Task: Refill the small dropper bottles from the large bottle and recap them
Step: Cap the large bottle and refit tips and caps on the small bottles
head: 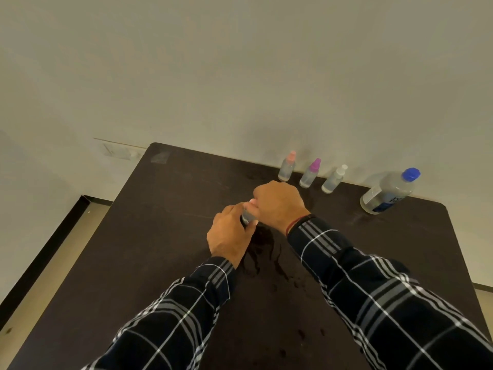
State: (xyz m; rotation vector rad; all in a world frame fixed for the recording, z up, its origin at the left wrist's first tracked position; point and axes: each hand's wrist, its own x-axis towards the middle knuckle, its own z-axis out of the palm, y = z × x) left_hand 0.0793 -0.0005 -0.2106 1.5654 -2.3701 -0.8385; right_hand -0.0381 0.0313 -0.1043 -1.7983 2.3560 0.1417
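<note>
At the middle of the dark brown counter (160, 236), what is being held?

One small clear dropper bottle (246, 217); the left hand (229, 233) grips its body; the right hand (278, 202) curls over its top, hiding the cap; probably a recapping twist.

And the others?

Along the far edge stand the salmon-capped small bottle (287, 168), the magenta-capped small bottle (309, 174) and the white-capped small bottle (333, 180), all capped; the large clear blue-capped bottle (389, 192) stands closed, far right; a wet spill (266, 252) lies near the hands.

How far along?

Nearly finished, I judge; this seems the last to close.
</note>
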